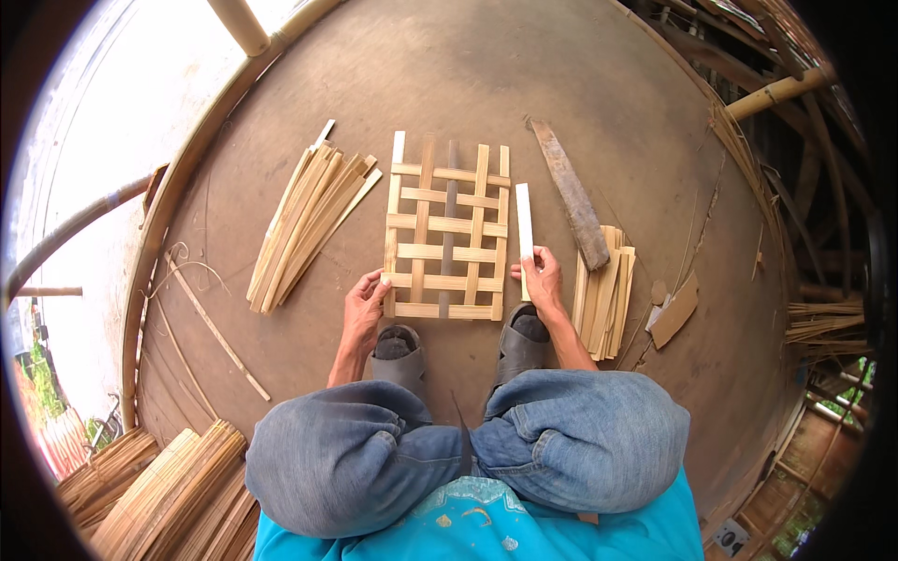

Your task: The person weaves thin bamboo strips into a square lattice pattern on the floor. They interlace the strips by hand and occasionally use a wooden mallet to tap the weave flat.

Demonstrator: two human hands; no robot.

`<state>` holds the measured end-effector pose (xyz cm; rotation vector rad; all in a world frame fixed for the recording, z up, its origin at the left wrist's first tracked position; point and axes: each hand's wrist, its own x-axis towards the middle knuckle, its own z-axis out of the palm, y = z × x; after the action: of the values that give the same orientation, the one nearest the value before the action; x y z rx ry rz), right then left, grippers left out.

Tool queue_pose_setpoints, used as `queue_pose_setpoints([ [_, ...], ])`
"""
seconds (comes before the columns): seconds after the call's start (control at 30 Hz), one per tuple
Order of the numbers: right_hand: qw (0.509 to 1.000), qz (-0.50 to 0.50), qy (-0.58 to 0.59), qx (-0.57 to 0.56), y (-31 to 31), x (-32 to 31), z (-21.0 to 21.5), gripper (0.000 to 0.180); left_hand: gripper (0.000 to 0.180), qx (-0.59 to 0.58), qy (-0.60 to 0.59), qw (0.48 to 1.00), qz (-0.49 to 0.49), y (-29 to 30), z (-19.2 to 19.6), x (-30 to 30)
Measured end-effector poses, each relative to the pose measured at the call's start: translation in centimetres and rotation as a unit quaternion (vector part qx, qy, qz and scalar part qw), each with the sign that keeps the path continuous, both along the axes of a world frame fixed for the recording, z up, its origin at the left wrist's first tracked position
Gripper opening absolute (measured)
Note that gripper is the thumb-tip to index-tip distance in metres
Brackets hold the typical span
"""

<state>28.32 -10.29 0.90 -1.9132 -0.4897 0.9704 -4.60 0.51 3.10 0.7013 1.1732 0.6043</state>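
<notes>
A flat open lattice of woven bamboo strips [430, 222] lies on the floor in front of my feet. Pale strips cross it both ways, with one dark strip running up its middle. My left hand [363, 307] pinches its lower left edge between thumb and fingers. Just off the lattice's right side, my right hand [544, 280] grips a pale bamboo strip [524, 217], which points away from me. The thumb lies over that strip, and my bent index finger reaches close to the lattice's right edge; whether it touches I cannot tell.
A fanned bundle of bamboo strips [313, 224] lies at left. To the right are a worn flat wooden bar [569, 192], another strip bundle [603, 304] and a cardboard scrap [674, 312]. A thin stick [217, 325] and large bundles [173, 491] lie farther left. My sandalled feet flank the lattice's near end.
</notes>
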Motion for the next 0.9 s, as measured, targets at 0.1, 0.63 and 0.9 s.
queue_pose_setpoints([
  [0.1,0.975,0.055,-0.210,-0.037,0.0,1.0,0.1,0.023,0.043,0.035,-0.055,0.997,0.027,1.0,1.7,0.0],
  [0.63,0.847,0.114,-0.492,-0.168,0.2,12.8,0.0,0.083,0.033,0.359,0.219,0.899,-0.124,13.3,16.7,1.6],
  [0.9,0.884,-0.003,-0.463,-0.061,1.4,8.8,6.1,0.068,0.035,0.363,0.211,0.903,-0.092,12.0,14.8,1.1],
])
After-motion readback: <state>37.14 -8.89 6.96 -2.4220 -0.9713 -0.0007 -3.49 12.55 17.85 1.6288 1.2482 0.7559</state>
